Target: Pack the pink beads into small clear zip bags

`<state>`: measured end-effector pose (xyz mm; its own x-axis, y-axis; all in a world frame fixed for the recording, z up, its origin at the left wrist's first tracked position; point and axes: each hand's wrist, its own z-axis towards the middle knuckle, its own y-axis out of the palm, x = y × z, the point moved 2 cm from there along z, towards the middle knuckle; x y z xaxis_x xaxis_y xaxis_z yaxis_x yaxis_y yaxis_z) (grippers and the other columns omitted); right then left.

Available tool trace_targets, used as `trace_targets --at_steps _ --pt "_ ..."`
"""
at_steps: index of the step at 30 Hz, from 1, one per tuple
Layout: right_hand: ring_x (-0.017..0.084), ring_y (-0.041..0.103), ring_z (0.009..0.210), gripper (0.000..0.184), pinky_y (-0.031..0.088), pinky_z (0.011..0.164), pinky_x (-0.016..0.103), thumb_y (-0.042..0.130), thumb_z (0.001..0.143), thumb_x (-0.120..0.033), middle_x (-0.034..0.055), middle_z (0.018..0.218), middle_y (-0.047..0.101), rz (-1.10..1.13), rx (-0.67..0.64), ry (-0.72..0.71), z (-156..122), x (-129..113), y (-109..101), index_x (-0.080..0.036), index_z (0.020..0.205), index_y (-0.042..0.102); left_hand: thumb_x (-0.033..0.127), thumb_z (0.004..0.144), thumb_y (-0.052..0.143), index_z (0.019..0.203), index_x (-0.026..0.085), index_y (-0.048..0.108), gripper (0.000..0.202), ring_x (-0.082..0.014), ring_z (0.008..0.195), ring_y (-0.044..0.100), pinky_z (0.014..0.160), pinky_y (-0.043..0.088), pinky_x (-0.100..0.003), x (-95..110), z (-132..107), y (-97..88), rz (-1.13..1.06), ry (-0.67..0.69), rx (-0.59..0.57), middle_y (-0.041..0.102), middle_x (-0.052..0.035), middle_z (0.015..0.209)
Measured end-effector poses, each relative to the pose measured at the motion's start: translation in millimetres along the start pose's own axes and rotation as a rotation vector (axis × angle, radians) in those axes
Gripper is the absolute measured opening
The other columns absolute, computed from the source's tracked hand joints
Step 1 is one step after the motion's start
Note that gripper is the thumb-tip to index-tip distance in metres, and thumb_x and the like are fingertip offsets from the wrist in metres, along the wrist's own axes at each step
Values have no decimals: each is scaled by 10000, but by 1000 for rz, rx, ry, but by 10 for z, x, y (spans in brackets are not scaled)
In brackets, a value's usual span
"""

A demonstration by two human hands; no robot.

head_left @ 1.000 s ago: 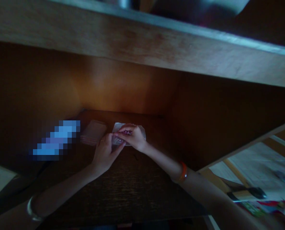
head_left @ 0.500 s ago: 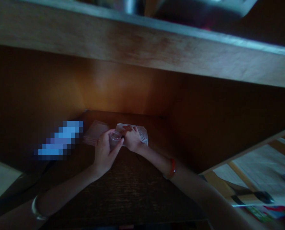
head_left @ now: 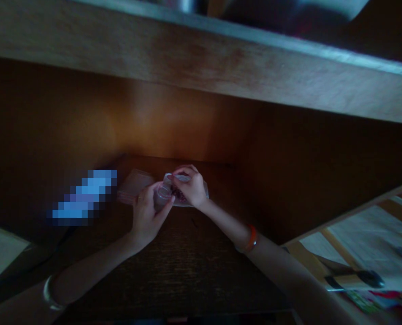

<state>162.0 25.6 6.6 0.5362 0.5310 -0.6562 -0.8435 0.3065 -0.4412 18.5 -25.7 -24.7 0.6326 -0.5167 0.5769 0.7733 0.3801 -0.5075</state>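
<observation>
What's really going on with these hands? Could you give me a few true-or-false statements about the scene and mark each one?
1. The left hand holds a small clear cup. True.
2. The right hand grips a metal spoon. False: it holds a clear plastic bag with dark reddish contents.
3. An orange bracelet sits on the right wrist. True.
4. The left arm is bare of jewellery. False: it wears a silver bangle.

pixelated blue object [head_left: 84,197] — unreadable, dark bag contents [head_left: 177,194] — partly hand-hidden
</observation>
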Motion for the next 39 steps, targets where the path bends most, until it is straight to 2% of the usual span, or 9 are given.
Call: trace_targets --at_steps 2,5,8,11,15,20,30,37,39 --pt "139 585 861 75 456 801 283 664 758 -271 11 828 644 119 26 -56 -21 -82 -49 -199 778 656 336 810 588 1129 193 483 365 -244 990 562 856 431 -425 -11 3 3 -10 -8 -5 609 -86 1064" --pt "142 576 931 105 443 838 294 643 779 -323 7 910 647 121 -55 -143 -79 -159 -65 -228 809 674 339 810 586 1105 186 499 344 -238 963 569 833 443 -415 -28 8 7 -16 -29 -7 610 -87 1030" --pt "157 560 987 162 419 881 324 581 828 -356 16 996 643 8 -132 -168 -114 -133 -33 -245 879 687 331 815 580 1098 183 507 327 -235 964 573 833 443 -409 -21 14 -1 -19 -45 4 613 -86 1025" --pt "172 547 1004 210 409 885 344 493 885 -307 34 1052 635 -185 -177 -85 -110 -35 14 -237 949 680 332 824 572 1136 185 494 353 -240 1012 565 874 425 -419 -8 21 -13 -22 -63 24 611 -91 1081" --pt "242 502 1063 177 372 890 416 535 851 -267 56 1171 584 -521 -399 -34 -138 86 100 -261 925 696 340 830 568 1160 188 479 374 -246 1023 567 913 396 -447 -25 24 -14 -18 -95 35 614 -93 1090" --pt "261 414 1192 229 307 932 456 484 886 -319 84 1308 490 -559 -544 -143 -201 140 179 -257 990 678 338 836 564 1167 191 473 374 -244 1033 561 921 393 -447 -44 20 -6 -35 -93 40 611 -91 1086" --pt "226 456 1171 147 305 937 416 581 822 -196 54 1188 595 -417 -525 -204 -172 206 256 -233 905 696 348 840 556 1168 199 467 371 -244 1027 563 914 387 -444 -29 11 3 -31 -86 29 610 -84 1086" --pt "139 584 954 125 422 869 300 560 836 -218 34 974 670 -98 -175 -58 -1 177 80 -200 861 681 352 818 573 1143 190 488 373 -248 1002 577 885 414 -434 -27 25 -1 -8 -90 -12 626 -86 1055" --pt "135 591 950 145 439 860 295 549 847 -269 31 959 671 -24 -132 -42 30 110 23 -205 884 673 348 818 572 1138 192 496 364 -244 997 580 873 427 -425 -29 29 -1 -16 -85 -27 628 -86 1053"
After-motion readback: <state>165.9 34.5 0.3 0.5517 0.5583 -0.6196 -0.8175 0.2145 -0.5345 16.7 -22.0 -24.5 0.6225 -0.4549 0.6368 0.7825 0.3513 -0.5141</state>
